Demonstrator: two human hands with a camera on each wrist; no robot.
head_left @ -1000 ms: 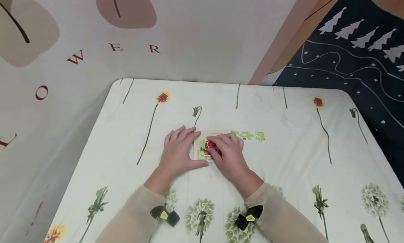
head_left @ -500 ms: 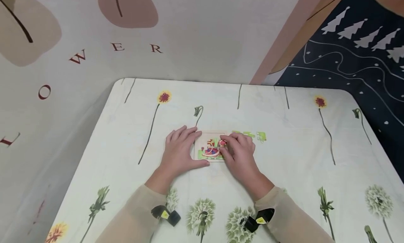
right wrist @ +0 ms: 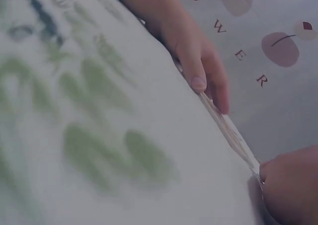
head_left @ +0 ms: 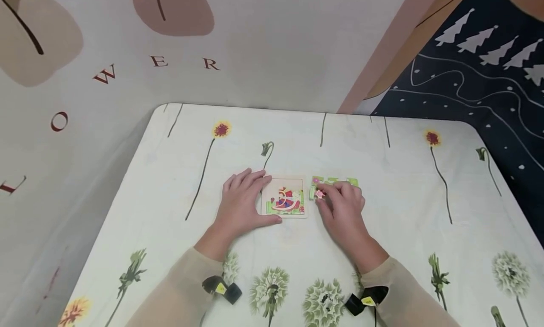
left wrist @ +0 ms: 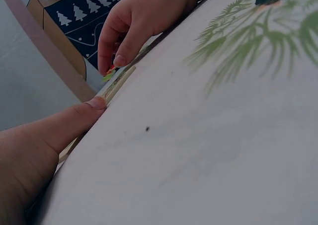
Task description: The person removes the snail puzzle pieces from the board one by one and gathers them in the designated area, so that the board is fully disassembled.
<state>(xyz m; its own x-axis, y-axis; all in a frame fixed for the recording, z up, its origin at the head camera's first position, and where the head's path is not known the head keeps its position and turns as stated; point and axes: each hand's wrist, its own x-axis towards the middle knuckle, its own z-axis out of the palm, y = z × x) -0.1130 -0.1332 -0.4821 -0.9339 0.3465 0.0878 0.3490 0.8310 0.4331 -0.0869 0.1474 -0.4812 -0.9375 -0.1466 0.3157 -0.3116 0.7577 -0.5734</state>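
Observation:
A shallow square puzzle board [head_left: 276,183] lies on the table, its lower part filled with red, purple and green pieces. My left hand [head_left: 242,199] rests along the board's left side, fingers straight and spread. Its thumb presses the near edge; in the left wrist view the thumb [left wrist: 74,120] lies along the rim. Right of the board, my right hand [head_left: 344,209] pinches a small pink and white puzzle piece [head_left: 319,194] between thumb and index finger. The fingers hide part of this piece. Beside it lie loose green puzzle pieces [head_left: 352,181], partly covered by the hand.
A white cloth with printed flowers and dandelions covers the table [head_left: 263,247]. Behind it stands a pale curtain [head_left: 276,48] with printed letters, and at the far right a dark panel [head_left: 467,88] with white trees. Each wrist wears a small black camera [head_left: 223,289].
My right hand has moved right, off the board to the loose pieces, carrying a small piece from over the picture. More of the board shows now. My left hand has stayed in place.

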